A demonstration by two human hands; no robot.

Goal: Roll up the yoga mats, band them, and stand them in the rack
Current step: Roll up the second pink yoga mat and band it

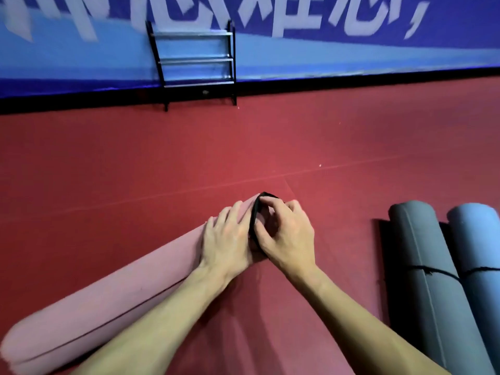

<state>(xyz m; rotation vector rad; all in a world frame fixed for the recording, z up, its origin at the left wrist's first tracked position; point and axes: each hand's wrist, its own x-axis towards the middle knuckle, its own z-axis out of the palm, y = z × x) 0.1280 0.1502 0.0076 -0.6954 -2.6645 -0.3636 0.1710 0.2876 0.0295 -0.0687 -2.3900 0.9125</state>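
The pink mat (pixel 108 299) is held on the floor under the left grip (pixel 230 236), fingers flat on it; just beside, the black band (pixel 255 212) is pinched by the right grip (pixel 286 234) at the roll's far end. If it's let slip, the roll could be sprung loose tbh.

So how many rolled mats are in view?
3. Pink mat under the left hand and right hand; grey mat and blue mat side by side at right. Others may be offscreen.
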